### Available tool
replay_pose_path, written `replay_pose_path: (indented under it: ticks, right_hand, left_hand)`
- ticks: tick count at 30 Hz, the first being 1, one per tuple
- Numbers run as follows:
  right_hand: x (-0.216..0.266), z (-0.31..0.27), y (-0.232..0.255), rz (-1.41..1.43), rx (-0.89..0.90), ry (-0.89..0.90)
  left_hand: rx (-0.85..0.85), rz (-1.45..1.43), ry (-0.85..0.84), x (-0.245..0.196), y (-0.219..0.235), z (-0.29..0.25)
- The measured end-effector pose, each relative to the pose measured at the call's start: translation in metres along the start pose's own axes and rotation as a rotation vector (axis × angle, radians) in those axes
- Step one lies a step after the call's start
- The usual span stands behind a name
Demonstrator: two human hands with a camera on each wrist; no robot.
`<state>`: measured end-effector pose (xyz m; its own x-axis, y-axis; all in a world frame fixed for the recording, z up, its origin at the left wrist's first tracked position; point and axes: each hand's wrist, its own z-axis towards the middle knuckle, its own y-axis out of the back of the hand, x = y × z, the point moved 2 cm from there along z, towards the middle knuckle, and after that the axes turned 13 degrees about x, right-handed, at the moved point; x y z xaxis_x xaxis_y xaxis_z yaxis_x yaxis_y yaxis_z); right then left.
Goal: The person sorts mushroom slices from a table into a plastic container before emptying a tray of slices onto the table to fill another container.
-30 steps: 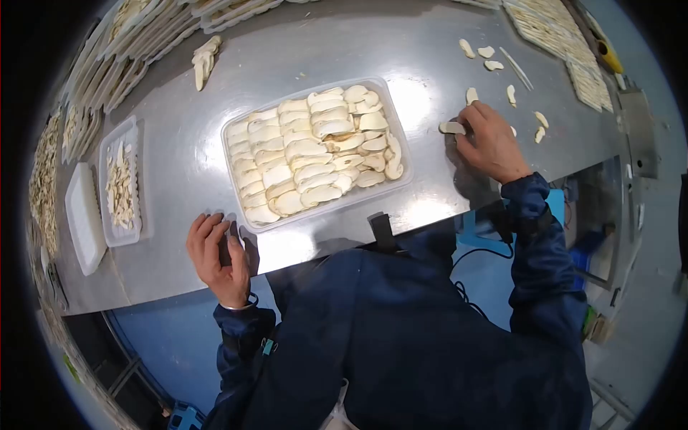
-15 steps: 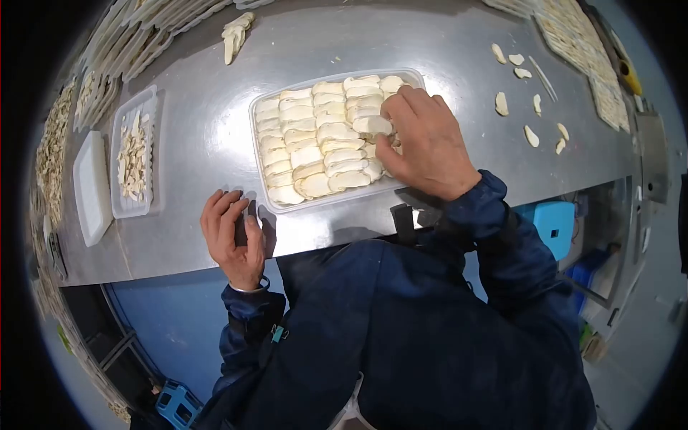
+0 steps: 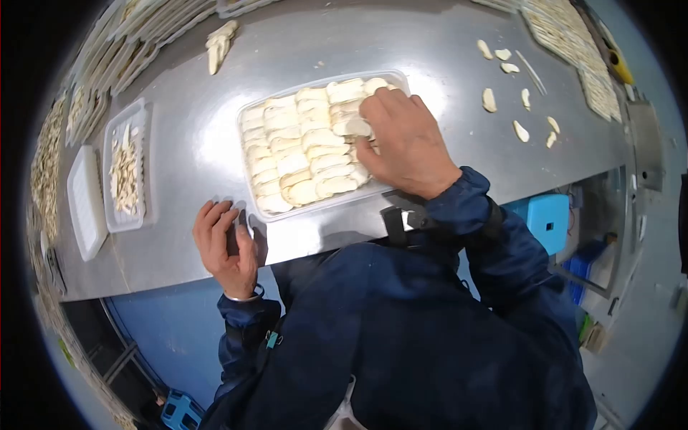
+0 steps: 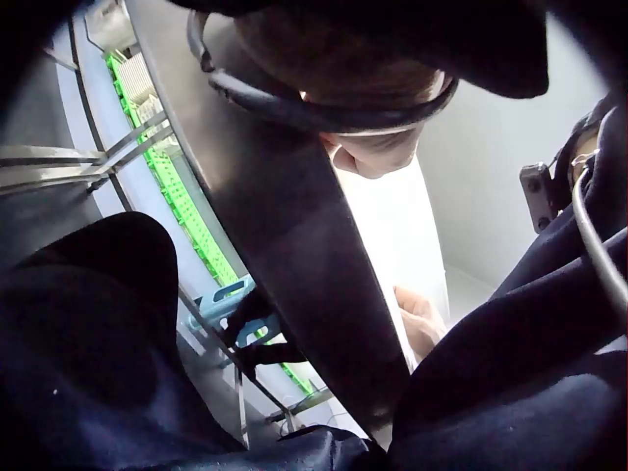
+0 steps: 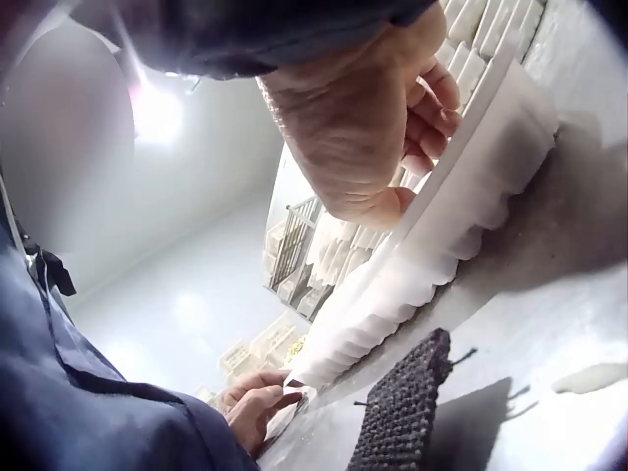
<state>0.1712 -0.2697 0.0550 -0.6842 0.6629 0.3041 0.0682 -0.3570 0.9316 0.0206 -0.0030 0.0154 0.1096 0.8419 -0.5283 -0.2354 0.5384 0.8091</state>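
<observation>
One pale slice (image 3: 358, 129) is pinched in the right hand's (image 3: 410, 143) grip, thumb against fingers, over the right side of one big clear tray (image 3: 247, 172), which is packed with overlapping slices, honestly too many to count. The left hand (image 3: 226, 247) is rested by the table's (image 3: 179, 143) front edge, fingers loosely bent. Eight loose slices (image 3: 521, 131) plus one thin strip (image 3: 530, 72) are scattered towards the far right corner. Near the left edge, one small tray (image 3: 109, 168) of bits is set beside one white tray (image 3: 86, 203). Shiny metal tabletop, two blue stools (image 3: 550, 223) below.
</observation>
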Motion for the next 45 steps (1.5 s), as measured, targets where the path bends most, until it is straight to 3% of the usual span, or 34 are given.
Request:
replay_pose_path:
  ticks: [4, 6, 8, 10, 13, 14, 17, 24, 27, 32, 35, 38, 45]
  right_hand:
    - [-0.012, -0.014, 0.028, 0.042, -0.081, -0.069]
    - [-0.053, -0.038, 0.049, 0.024, -0.206, -0.165]
    - [-0.107, -0.075, 0.078, -0.108, -0.221, -0.385]
    - [-0.163, -0.127, 0.095, -0.31, -0.003, -0.689]
    - [-0.194, -0.179, 0.101, -0.185, 0.109, -0.76]
    - [-0.18, -0.178, 0.1, -0.09, 0.1, -0.831]
    - [-0.17, -0.175, 0.083, 0.001, -0.007, -0.735]
    - [-0.176, -0.164, 0.075, -0.066, 0.039, -0.679]
    - [-0.152, -0.139, 0.076, 0.021, 0.018, -0.581]
    - [-0.05, -0.055, 0.055, 0.025, -0.021, 0.02]
    - [-0.015, -0.022, 0.035, 0.032, 0.062, 0.17]
    - [-0.008, -0.01, 0.018, 0.025, 0.069, 0.241]
    - [-0.009, -0.006, 0.008, -0.009, 0.115, 0.225]
  left_hand:
    - [-0.026, 0.007, -0.017, 0.0, 0.0, 0.001]
    - [-0.013, 0.012, -0.013, 0.001, -0.001, 0.0]
    - [-0.01, 0.011, -0.016, 0.002, -0.002, -0.001]
    - [-0.005, 0.007, -0.019, 0.003, -0.002, -0.001]
    - [0.024, -0.009, -0.006, 0.003, -0.002, -0.002]
    - [0.03, -0.006, -0.007, 0.004, -0.002, -0.003]
    - [0.03, 0.024, -0.018, 0.004, -0.001, -0.002]
    - [0.015, 0.025, -0.024, -0.003, 0.0, 0.002]
    - [0.007, 0.029, -0.016, 0.0, 0.0, 0.002]
    - [0.014, 0.036, -0.012, -0.002, 0.001, 0.002]
    - [0.005, 0.03, -0.008, -0.002, 0.001, 0.001]
    - [-0.012, 0.035, -0.002, -0.002, 0.001, 0.002]
    - [-0.02, 0.037, 0.002, 0.0, 0.0, 0.001]
